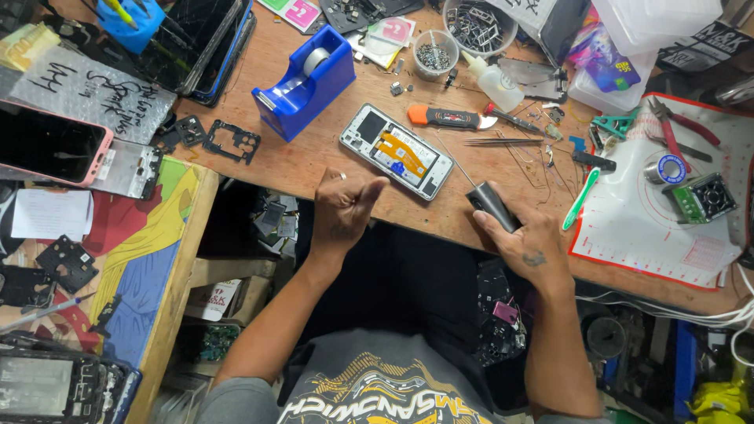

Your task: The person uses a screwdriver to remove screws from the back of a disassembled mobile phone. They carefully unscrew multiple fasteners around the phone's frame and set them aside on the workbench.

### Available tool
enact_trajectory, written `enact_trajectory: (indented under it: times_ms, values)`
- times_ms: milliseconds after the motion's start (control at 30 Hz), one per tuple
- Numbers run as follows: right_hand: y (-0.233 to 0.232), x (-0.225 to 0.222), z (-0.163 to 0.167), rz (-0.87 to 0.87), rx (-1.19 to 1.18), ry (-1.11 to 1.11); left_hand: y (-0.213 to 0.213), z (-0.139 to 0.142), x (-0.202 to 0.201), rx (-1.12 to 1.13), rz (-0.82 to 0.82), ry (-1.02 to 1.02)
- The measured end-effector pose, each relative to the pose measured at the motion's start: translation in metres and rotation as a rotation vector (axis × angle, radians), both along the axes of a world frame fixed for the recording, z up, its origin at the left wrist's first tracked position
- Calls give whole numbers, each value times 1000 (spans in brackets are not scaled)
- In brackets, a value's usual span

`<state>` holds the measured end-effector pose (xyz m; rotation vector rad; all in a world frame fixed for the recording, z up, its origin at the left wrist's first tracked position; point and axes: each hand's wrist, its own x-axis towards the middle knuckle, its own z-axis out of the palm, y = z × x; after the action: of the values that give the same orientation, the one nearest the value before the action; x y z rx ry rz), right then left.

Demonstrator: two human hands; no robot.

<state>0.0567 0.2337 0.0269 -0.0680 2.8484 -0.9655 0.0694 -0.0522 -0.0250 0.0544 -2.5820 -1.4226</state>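
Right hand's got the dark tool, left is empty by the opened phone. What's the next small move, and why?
Probably bring the left hand onto the opened phone to steady it. The phone lies loose on the wooden bench, the left hand holds nothing, and the dark tool in the right hand points its thin tip toward it.

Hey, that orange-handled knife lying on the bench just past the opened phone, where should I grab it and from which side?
Take the knife by its orange and black handle, coming from above and from the left end. It lies flat, with the bare blade pointing right toward the glue bottle, so the handle is the safe, thicker part, with open wood around it.
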Motion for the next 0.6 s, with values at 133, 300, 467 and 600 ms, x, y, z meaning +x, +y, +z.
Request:
enact_trajectory:
  times_ms: [133,300,467,600]
  values:
    - [2,1,-2,65,-19,110,1,9,-22,-206,-143,268]
    - [5,6,-11,-116,-287,-99,13,22,-68,-512,-478,214]
    - [8,8,-22,-149,-442,-118,16,26,-78,-556,-474,78]
    - [3,12,-17,-16,-279,33,24,27,-65,-600,-270,43]
